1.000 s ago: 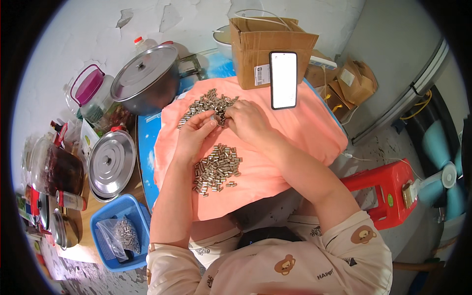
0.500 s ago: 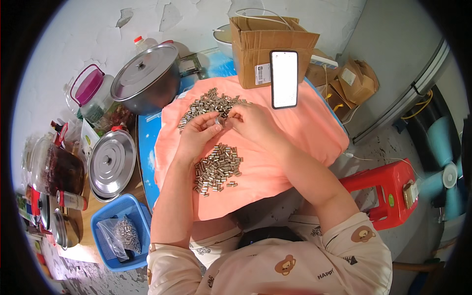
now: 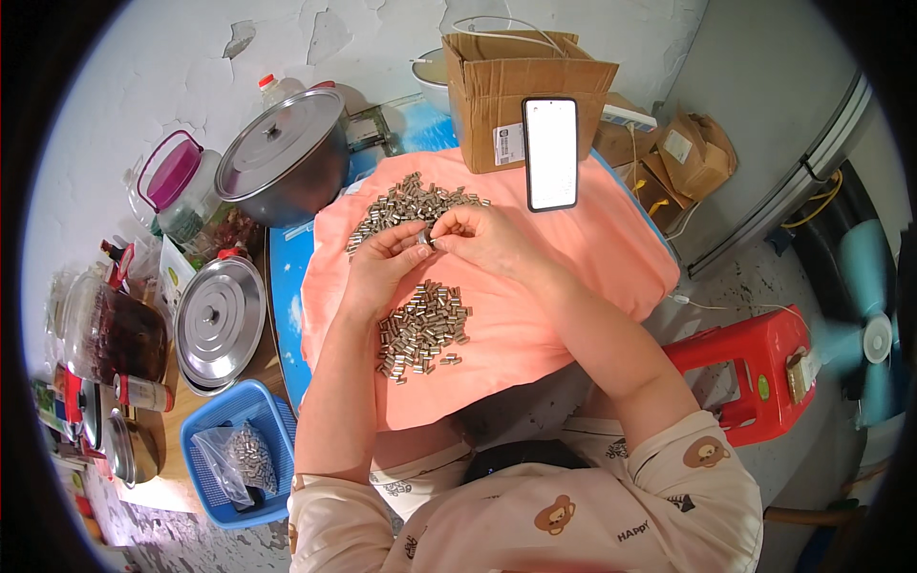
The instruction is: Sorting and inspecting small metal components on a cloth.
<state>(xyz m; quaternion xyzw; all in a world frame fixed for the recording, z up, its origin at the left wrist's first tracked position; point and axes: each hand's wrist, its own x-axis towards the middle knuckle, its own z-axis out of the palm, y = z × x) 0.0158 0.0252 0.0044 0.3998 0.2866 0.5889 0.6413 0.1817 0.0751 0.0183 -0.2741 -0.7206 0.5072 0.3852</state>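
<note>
My left hand [image 3: 385, 260] pinches a small shiny metal piece [image 3: 423, 236] between thumb and fingertips. Closed fingertips of my right hand [image 3: 482, 241] meet the same piece from the right; whether they hold a second part is too small to tell. Just beyond my hands, a far pile of small metal cylinders [image 3: 413, 199] is spread over the pink cloth [image 3: 592, 277]. A nearer pile of similar cylinders [image 3: 425, 329] lies between my forearms. Both hands are above the cloth, between the two piles.
A lit phone [image 3: 551, 153] leans against a cardboard box [image 3: 525, 81] at the back. To the left are a lidded pot [image 3: 282, 143], a metal lid [image 3: 220, 325] and a blue basket [image 3: 215, 492] with a bag of metal pieces [image 3: 250, 456]. A red stool [image 3: 755, 372] and fan [image 3: 874, 339] stand right.
My right hand has shifted a little left and down, bringing its fingertips against the piece in my left hand. My left hand has hardly moved.
</note>
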